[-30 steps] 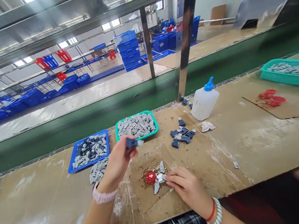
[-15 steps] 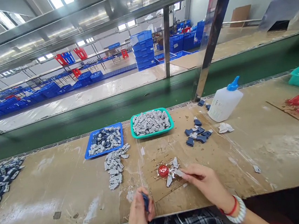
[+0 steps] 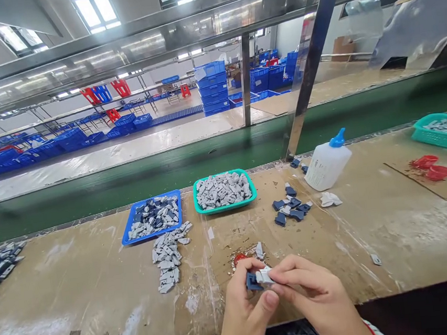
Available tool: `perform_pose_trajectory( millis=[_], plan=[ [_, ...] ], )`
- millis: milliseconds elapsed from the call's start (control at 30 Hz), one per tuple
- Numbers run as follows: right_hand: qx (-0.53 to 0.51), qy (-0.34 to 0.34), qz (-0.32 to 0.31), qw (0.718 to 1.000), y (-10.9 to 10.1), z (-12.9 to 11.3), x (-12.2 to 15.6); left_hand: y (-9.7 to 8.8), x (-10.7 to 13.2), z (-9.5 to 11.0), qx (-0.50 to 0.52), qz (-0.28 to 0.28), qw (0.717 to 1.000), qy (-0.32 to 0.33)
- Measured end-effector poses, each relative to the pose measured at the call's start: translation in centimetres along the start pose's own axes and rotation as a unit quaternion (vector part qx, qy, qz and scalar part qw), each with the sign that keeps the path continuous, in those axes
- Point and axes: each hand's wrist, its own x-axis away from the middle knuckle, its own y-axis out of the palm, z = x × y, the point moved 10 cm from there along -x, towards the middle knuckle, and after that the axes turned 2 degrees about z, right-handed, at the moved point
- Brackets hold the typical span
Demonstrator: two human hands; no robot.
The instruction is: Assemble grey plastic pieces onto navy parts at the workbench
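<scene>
My left hand (image 3: 242, 305) is closed around a dark blue plastic part (image 3: 252, 281) near the table's front edge. Pinched in my right hand (image 3: 314, 290) is a light grey plastic piece (image 3: 264, 276), which meets the blue part between both hands. Just behind them, partly hidden by my left fingers, lies a round red lid-like dish (image 3: 240, 259) with whitish residue around it. Another grey piece (image 3: 259, 250) rests beside this dish. Farther back, a loose group of dark blue parts (image 3: 295, 210) has a few grey ones mixed in.
A green tray (image 3: 227, 207) holds grey pieces; a blue tray (image 3: 124, 239) holds mixed ones, with a grey pile (image 3: 167, 262) before it. A white bottle (image 3: 326, 165) with a blue nozzle stands right, by crumpled tissue (image 3: 330, 199). Red cups (image 3: 439, 172) lie farther right.
My left hand has risen to the right with the blue part. My right hand has brought the grey piece from beside the red dish against it. The camera view has shifted slightly.
</scene>
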Motion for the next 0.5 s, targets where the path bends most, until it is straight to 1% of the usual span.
perform_pose_trajectory(
  millis=[100, 200, 267, 333, 400, 433, 467, 500],
  plan=[
    [0.042, -0.051, -0.028, 0.997, 0.6, -1.3, -0.1, 0.1, 0.0, 0.4, -0.034, 0.003, 0.999, 0.011],
    [0.113, -0.104, -0.071, 0.986, 1.6, -2.1, 0.5, -0.1, 0.1, 0.0, -0.099, 0.039, 0.994, -0.002],
    [0.161, -0.128, -0.103, 0.973, 2.3, -2.1, 1.3, 0.0, 0.0, -0.6, -0.131, 0.059, 0.990, -0.018],
    [0.195, -0.129, -0.133, 0.963, 3.0, -1.7, 1.9, 0.3, -0.1, -1.4, -0.149, 0.064, 0.986, -0.030],
    [0.200, -0.117, -0.172, 0.957, 3.8, -1.1, 2.2, 0.4, -0.1, -2.1, -0.155, 0.061, 0.985, -0.035],
    [0.188, -0.104, -0.203, 0.955, 4.4, -0.8, 2.3, -0.1, 0.1, -2.4, -0.148, 0.061, 0.986, -0.038],
    [0.165, -0.089, -0.238, 0.953, 5.0, -0.4, 2.3, -1.1, 0.6, -2.6, -0.130, 0.067, 0.988, -0.045],
    [0.138, -0.072, -0.268, 0.951, 5.6, 0.0, 2.2, -2.6, 1.4, -2.8, -0.105, 0.079, 0.990, -0.055]
  ],
)
